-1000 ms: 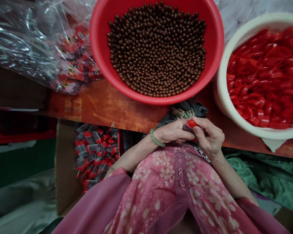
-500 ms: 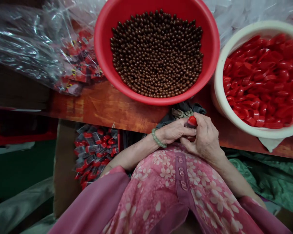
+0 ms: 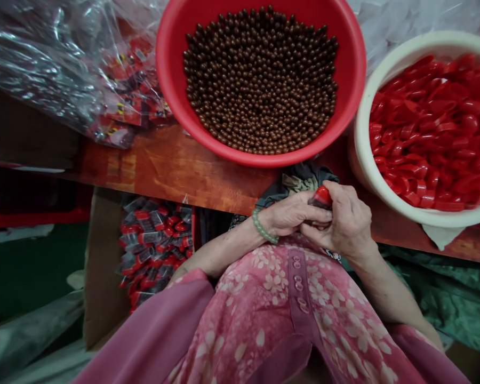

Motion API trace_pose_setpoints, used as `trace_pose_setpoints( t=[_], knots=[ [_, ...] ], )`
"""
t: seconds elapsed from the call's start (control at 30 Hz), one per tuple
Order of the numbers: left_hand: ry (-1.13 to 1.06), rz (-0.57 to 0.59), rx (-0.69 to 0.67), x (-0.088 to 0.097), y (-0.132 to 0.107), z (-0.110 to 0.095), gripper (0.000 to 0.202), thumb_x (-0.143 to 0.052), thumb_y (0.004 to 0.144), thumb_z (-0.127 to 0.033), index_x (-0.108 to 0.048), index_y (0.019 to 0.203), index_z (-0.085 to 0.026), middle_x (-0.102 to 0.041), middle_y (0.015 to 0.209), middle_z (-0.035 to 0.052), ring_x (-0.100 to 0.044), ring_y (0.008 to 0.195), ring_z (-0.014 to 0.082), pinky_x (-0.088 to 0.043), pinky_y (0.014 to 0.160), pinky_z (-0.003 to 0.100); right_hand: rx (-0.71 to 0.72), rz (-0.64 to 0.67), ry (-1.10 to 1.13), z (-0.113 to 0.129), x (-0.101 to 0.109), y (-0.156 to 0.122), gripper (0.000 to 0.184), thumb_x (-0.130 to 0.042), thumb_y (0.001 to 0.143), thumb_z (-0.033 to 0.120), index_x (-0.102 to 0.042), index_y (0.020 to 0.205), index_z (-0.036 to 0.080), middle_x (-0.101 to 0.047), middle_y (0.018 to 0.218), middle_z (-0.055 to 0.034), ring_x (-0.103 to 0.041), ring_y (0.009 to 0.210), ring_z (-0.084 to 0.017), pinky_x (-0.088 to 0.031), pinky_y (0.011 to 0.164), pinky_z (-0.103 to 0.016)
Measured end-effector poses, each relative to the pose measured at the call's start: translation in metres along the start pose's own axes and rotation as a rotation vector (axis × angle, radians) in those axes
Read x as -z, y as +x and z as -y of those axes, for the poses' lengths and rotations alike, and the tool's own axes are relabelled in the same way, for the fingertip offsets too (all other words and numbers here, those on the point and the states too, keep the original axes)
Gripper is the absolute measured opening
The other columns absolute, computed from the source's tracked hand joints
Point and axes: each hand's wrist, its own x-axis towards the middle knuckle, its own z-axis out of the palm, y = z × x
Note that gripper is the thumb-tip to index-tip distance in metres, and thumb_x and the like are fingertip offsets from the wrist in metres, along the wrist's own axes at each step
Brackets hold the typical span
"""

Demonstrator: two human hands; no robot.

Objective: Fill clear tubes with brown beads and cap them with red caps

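Left hand (image 3: pixel 290 216) and right hand (image 3: pixel 346 221) both closed round one red-capped tube (image 3: pixel 323 196) | cap upward, at counter (image 3: pixel 164 170) edge | red basin (image 3: pixel 170 69) just beyond.

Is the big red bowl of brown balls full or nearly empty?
Partly full. Brown balls cover the floor of the red basin and climb its sides, but bare red wall shows above them.
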Motion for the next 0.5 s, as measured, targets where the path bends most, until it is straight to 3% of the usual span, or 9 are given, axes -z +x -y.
trace_pose_setpoints(
  t=[0.07, 0.17, 0.2, 0.33, 0.4, 0.5],
  knots=[
    [0.011, -0.010, -0.019, 0.005, 0.001, 0.000, 0.047, -0.095, 0.057, -0.035, -0.057, 0.075, -0.014, -0.055, 0.068, -0.0038, -0.050, 0.064, 0.0075, -0.037, 0.064, 0.025, -0.071, 0.102, 0.090, 0.000, 0.002, -0.001, 0.075, -0.065, 0.092, 0.043, -0.038, 0.154, 0.012, -0.069, 0.116, -0.0187, -0.070, 0.101, -0.032, -0.064, 0.080, -0.046],
    [0.060, 0.001, -0.037, 0.015, -0.001, -0.001, 0.044, -0.090, 0.064, -0.039, -0.056, 0.076, -0.015, -0.048, 0.062, -0.0061, -0.041, 0.056, 0.0061, -0.030, 0.056, 0.024, -0.150, 0.256, 0.344, -0.005, 0.007, -0.001, 0.090, -0.074, 0.088, 0.054, -0.037, 0.158, 0.012, -0.063, 0.134, -0.0225, -0.065, 0.121, -0.035, -0.062, 0.096, -0.050],
    [0.090, 0.008, -0.040, 0.018, -0.003, -0.001, 0.042, -0.088, 0.067, -0.040, -0.056, 0.077, -0.016, -0.046, 0.061, -0.0066, -0.039, 0.055, 0.0058, -0.028, 0.054, 0.024, -0.177, 0.281, 0.441, -0.008, 0.008, -0.001, 0.085, -0.073, 0.089, 0.054, -0.041, 0.157, 0.014, -0.064, 0.136, -0.0208, -0.065, 0.123, -0.033, -0.060, 0.099, -0.049],
    [0.259, 0.026, -0.052, 0.026, -0.008, -0.002, 0.038, -0.083, 0.071, -0.039, -0.057, 0.086, -0.016, -0.047, 0.061, -0.0075, -0.038, 0.053, 0.0062, -0.030, 0.052, 0.023, -0.325, 0.254, 0.657, -0.019, 0.008, 0.003, 0.030, -0.062, 0.101, 0.031, -0.070, 0.128, 0.022, -0.077, 0.114, -0.0082, -0.073, 0.105, -0.021, -0.059, 0.095, -0.037],
    [0.325, 0.011, -0.054, 0.028, -0.010, 0.000, 0.039, -0.081, 0.074, -0.040, -0.059, 0.095, -0.016, -0.047, 0.062, -0.0086, -0.038, 0.053, 0.0063, -0.031, 0.052, 0.023, -0.357, 0.249, 0.684, -0.021, 0.006, 0.005, 0.020, -0.064, 0.100, 0.026, -0.075, 0.115, 0.022, -0.079, 0.105, -0.0056, -0.073, 0.096, -0.018, -0.059, 0.091, -0.033],
    [0.371, -0.038, -0.057, 0.030, -0.011, 0.003, 0.051, -0.080, 0.076, -0.037, -0.059, 0.117, -0.015, -0.049, 0.068, -0.0092, -0.040, 0.054, 0.0060, -0.032, 0.052, 0.022, -0.335, 0.300, 0.731, -0.021, 0.003, 0.007, 0.019, -0.066, 0.099, 0.025, -0.076, 0.115, 0.022, -0.079, 0.102, -0.0045, -0.072, 0.090, -0.017, -0.059, 0.085, -0.031]
  ],
)
